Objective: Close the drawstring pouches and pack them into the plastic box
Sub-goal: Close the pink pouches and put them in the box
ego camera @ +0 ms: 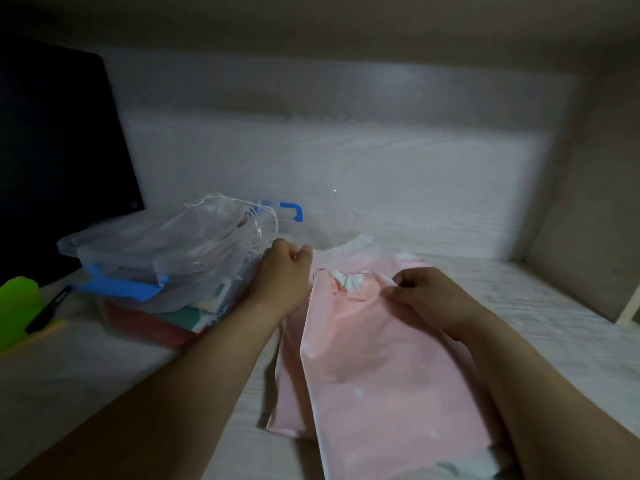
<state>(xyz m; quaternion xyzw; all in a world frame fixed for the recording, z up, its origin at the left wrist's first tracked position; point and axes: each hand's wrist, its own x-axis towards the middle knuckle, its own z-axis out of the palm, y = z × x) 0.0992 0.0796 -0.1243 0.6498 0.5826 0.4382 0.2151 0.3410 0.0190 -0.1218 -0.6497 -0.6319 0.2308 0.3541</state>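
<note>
Two grips at pouch (pixel 367 344) mouth: clenched left grip (pixel 284 269), seemingly on its edge; pinching right grip (pixel 417 289). Box (pixel 74 245) just beside left grip.

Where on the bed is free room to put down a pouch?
Bare sheet lies right of the pink pouch and behind it. Left is crowded: plastic box, clear pouches, green object, pen.
</note>
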